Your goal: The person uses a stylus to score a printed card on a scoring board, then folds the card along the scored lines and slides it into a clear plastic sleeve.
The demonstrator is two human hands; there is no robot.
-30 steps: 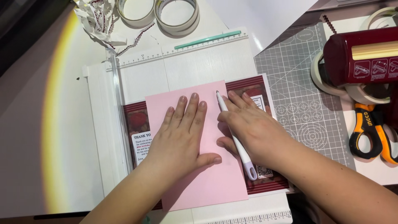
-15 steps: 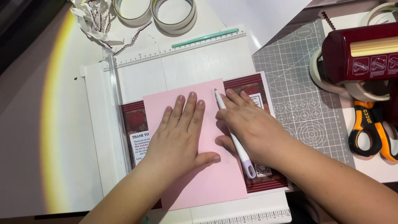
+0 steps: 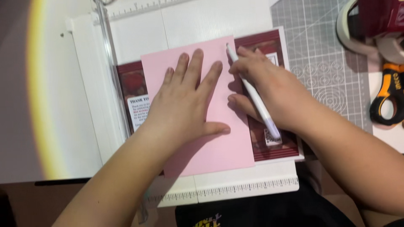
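Observation:
A pink sheet of paper (image 3: 219,147) lies on a dark red printed card (image 3: 275,149), which rests on a white scoring board (image 3: 139,38). My left hand (image 3: 185,105) presses flat on the pink sheet, fingers spread. My right hand (image 3: 265,84) grips a white stylus with a pale purple end (image 3: 261,107). Its tip touches the upper right edge of the pink sheet.
A grey gridded cutting mat (image 3: 324,54) lies to the right. Orange and black scissors (image 3: 389,98) sit at the far right, below a dark red machine (image 3: 378,17) and a roll of tape (image 3: 349,35). The board's ruler edge (image 3: 235,189) runs along the near side.
The view has closed in on the board and shifted down. My right hand has brought the stylus tip to the top edge of the pink sheet. My left hand stays pressed flat.

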